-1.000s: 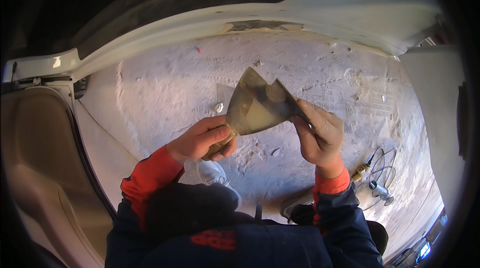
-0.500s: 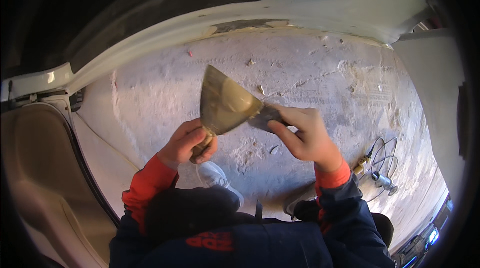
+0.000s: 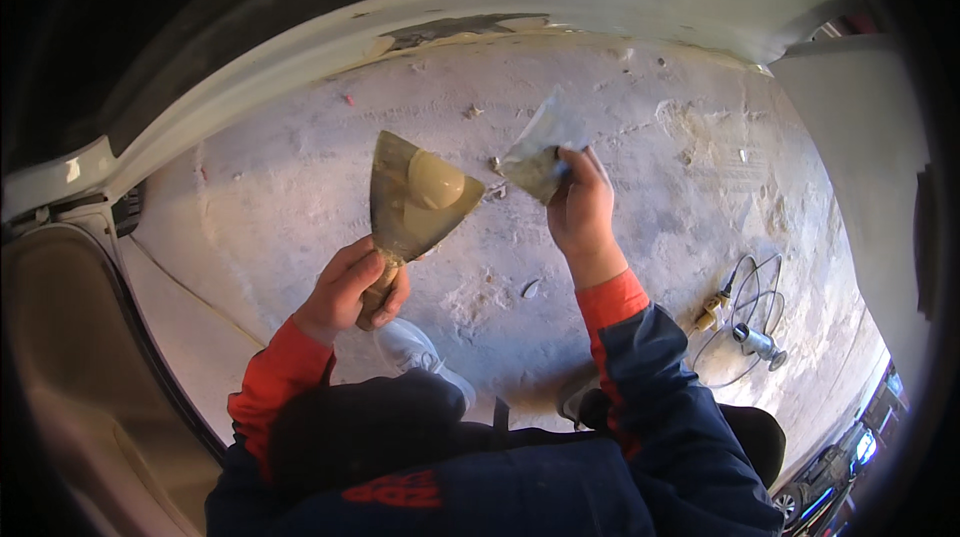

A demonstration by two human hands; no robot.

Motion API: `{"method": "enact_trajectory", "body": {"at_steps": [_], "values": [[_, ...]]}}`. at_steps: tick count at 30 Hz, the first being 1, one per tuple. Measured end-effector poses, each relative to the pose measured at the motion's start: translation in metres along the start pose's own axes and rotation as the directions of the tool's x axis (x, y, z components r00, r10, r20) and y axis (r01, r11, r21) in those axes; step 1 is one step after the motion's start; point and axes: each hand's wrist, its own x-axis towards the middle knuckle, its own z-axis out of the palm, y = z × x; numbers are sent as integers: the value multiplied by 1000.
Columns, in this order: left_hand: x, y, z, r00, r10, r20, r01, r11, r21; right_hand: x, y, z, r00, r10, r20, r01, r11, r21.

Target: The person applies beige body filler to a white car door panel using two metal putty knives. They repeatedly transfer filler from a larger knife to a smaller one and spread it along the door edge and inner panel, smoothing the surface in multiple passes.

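My left hand point(image 3: 343, 289) is closed round the handle of a wide putty knife point(image 3: 392, 205), its blade pointing up and away from me. A smooth beige lump of putty point(image 3: 435, 181) sits on that blade. To the right, my right hand point(image 3: 584, 209) pinches a thin, flat spreader point(image 3: 543, 149), greyish and smeared, somewhat blurred by motion. The spreader is apart from the knife, above the floor. Beyond both tools, a dark bare patch point(image 3: 450, 30) edged with beige filler shows low on the white car body point(image 3: 340, 49).
A brown-lined open car door point(image 3: 80, 327) stands at the left, and a pale panel point(image 3: 860, 127) at the right. On the rough concrete floor point(image 3: 480, 267) lies a grey power tool point(image 3: 758, 345) with a coiled cable. My white shoe point(image 3: 412, 349) is below the left hand.
My right hand has moved up and away from the putty knife, turning the spreader so its blade points upward. The putty on the left blade now looks like a rounder lump.
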Motion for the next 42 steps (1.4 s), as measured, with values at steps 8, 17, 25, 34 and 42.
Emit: {"method": "enact_trajectory", "body": {"at_steps": [8,17,25,34,42], "values": [[-5,-5,-3,999,4,-44,-3,1000,28,30,-91,-19,980,-176,-88,169,982,-78],[-2,-1,-2,997,-66,-45,69,996,62,15,-124,23,997,-72,-18,68,983,-171],[-6,-3,-2,995,-57,-83,60,998,30,4,-97,63,998,63,30,-54,970,-235],[-11,-4,-11,998,-7,-61,9,1000,25,-7,-61,99,983,164,86,-139,961,-241],[-20,-6,-22,996,-20,-90,19,1000,-4,-10,-33,124,965,219,146,-182,956,-231]]}}
